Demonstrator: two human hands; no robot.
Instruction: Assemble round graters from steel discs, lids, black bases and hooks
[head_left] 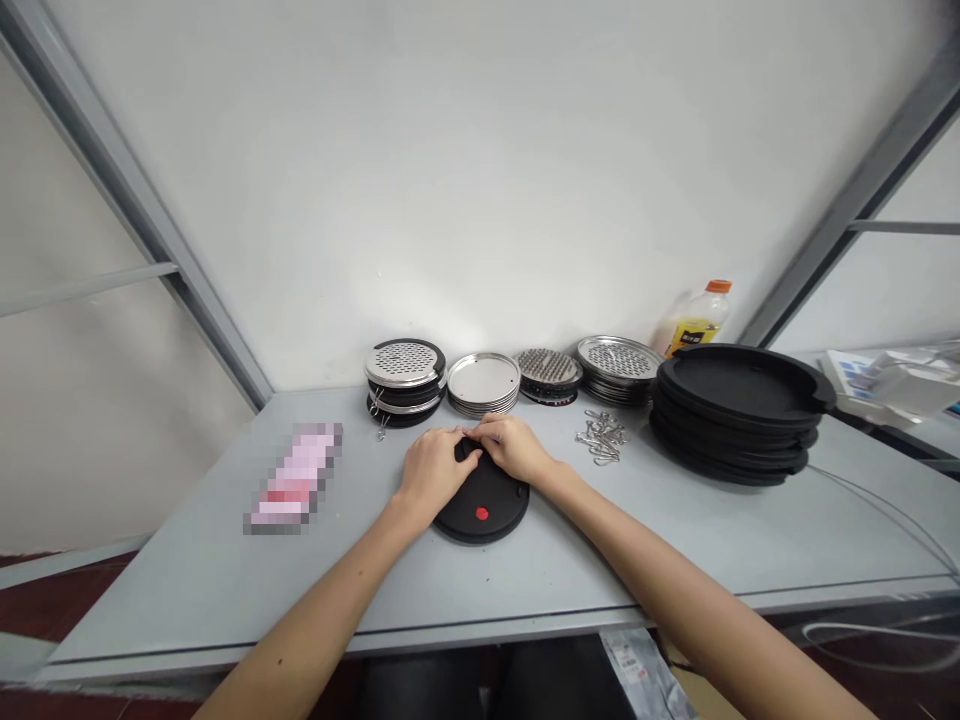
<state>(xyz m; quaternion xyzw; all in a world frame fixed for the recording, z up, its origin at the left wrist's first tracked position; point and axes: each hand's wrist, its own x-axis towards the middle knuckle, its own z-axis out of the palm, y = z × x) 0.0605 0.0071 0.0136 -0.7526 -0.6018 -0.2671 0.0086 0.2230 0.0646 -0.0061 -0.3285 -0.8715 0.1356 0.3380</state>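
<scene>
A black round disc (480,505) with a red spot lies flat on the table in front of me. My left hand (437,465) is closed at its far left rim, the thumb reaching over the top surface. Against the far rim, my right hand (513,447) is closed too, its fingers bent and meeting the left fingertips. Whatever small part may sit between the fingertips is hidden. Right of the hands, a loose pile of metal wire hooks (602,436) rests on the table.
Along the wall stand perforated metal plates in black holders (406,364), plain metal discs (484,380), spiked grater discs (549,367) and grater plates (619,358). A tall stack of black round holders (739,420) and a bottle (701,318) are rightward. A blurred pink item (298,475) lies left.
</scene>
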